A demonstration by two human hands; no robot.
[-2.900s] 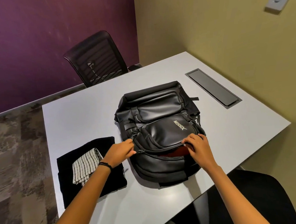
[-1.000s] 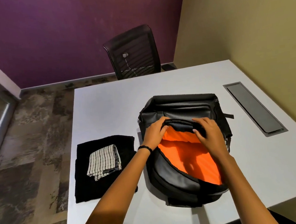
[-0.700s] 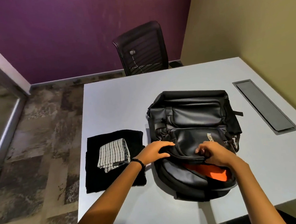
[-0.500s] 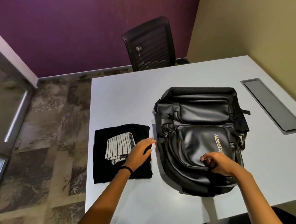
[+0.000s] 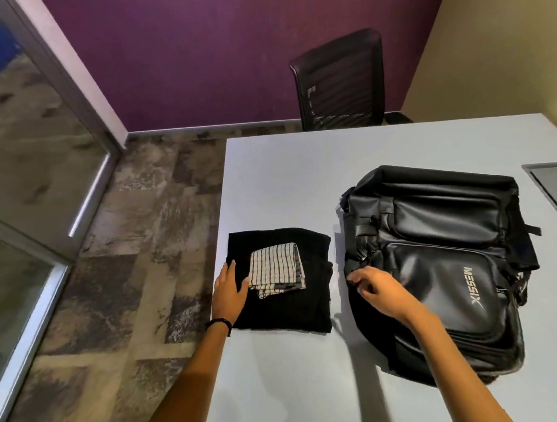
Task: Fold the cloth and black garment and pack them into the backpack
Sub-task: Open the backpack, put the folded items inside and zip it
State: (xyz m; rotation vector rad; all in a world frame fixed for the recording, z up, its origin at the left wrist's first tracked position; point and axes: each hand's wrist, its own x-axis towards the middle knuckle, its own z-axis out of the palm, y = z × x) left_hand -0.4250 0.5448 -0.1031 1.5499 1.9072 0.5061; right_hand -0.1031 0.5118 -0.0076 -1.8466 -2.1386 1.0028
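Left hand (image 5: 230,292) rests flat on the black garment (image 5: 290,308), beside the checked cloth (image 5: 276,269). Right hand (image 5: 378,291) curls at the backpack (image 5: 445,262) edge, grip unclear.

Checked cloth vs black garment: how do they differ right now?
The checked cloth is white with dark lines; the black garment is plain. The cloth's folded footprint is much smaller than the garment's. The cloth lies on the garment, which lies on the table. Shared: both are folded and outside the backpack, to its left.
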